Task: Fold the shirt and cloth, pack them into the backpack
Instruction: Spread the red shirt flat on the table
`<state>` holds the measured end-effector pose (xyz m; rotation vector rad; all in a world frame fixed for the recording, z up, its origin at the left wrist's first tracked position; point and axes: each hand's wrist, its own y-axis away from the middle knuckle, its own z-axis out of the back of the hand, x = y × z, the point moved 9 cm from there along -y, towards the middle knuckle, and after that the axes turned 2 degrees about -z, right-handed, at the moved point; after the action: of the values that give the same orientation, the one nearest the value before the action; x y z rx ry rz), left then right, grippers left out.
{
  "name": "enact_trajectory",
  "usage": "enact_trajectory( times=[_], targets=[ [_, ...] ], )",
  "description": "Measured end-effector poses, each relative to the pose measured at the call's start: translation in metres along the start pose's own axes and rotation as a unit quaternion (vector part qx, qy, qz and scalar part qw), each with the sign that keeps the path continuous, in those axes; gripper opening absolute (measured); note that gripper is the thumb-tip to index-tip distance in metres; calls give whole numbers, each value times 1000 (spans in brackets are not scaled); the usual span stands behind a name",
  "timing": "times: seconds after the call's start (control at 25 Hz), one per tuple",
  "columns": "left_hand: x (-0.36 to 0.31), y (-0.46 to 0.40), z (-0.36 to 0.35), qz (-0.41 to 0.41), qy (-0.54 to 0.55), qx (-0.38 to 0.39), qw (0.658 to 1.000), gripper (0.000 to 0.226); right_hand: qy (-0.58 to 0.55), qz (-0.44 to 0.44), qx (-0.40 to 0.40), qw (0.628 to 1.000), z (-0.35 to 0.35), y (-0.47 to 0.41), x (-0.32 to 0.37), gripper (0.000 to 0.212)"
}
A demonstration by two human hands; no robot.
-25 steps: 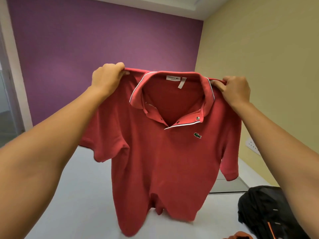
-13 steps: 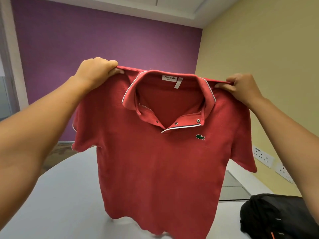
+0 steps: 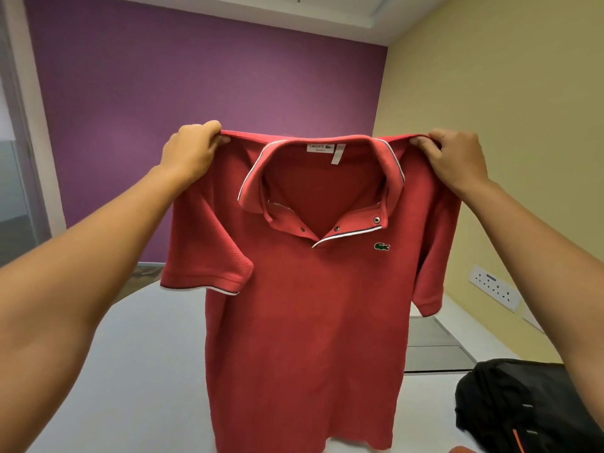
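head-worn view, facing forward, near raised hands [image 3: 188, 152]

A red short-sleeved polo shirt [image 3: 304, 322] of textured knit cotton hangs upright in the air, front facing the viewer, spread flat between its two shoulders. Its collar is edged with thin white and dark stripes, the placket is unbuttoned and falls open, and a small green crocodile logo sits on the chest. Both sleeves droop at the sides — their cuffs carry the same striped trim. The hem reaches down near the pale table surface; whether it touches cannot be told. A black fabric backpack [image 3: 516, 403] with an orange accent lies slumped on the table at lower right, apart from the shirt.
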<state>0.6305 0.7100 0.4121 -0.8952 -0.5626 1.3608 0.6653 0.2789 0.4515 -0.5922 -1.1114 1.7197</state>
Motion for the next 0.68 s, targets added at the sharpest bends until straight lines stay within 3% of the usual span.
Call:
enact_trajectory(
  times=[0.16, 0.36, 0.48, 0.68],
  targets=[
    [-18, 7, 8, -106, -73, 29, 991, 37, 42, 8, 20, 999, 6, 8, -11, 46],
    [-32, 1, 20, -139, -91, -9, 986, 32, 6, 32, 6, 999, 12, 8, -4, 45],
    [-27, -7, 19, -78, -32, 2, 996, 21, -18, 34, 3, 999, 15, 8, 9, 46],
    [-7, 2, 7, 137, 138, 66, 979, 42, -25, 23, -4, 999, 17, 9, 31, 48]
  ],
)
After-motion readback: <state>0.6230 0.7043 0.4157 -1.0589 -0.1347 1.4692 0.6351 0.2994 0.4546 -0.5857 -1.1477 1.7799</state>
